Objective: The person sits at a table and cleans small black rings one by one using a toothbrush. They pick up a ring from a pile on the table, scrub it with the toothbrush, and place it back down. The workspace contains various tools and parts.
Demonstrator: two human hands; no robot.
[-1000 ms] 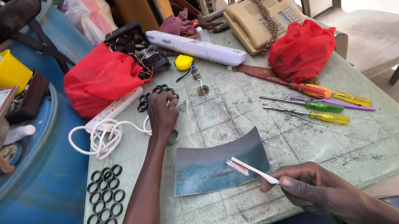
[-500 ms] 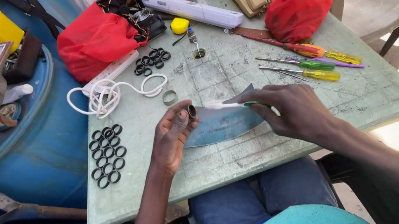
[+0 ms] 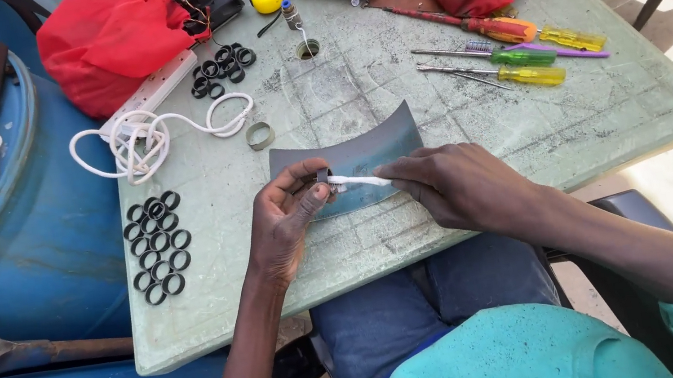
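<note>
Beside the blue drum (image 3: 44, 238) and black rings (image 3: 157, 246) lying on the green table (image 3: 614, 106), the left hand (image 3: 288, 224) is pinching a small ring (image 3: 323, 177) while the right hand (image 3: 455, 187) is gripping a white stick (image 3: 358, 181) touching it, above the curved metal sheet (image 3: 367, 152).

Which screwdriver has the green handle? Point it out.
The middle screwdriver, green-handled, lying between the orange-and-yellow one above and the yellow one below.
</note>
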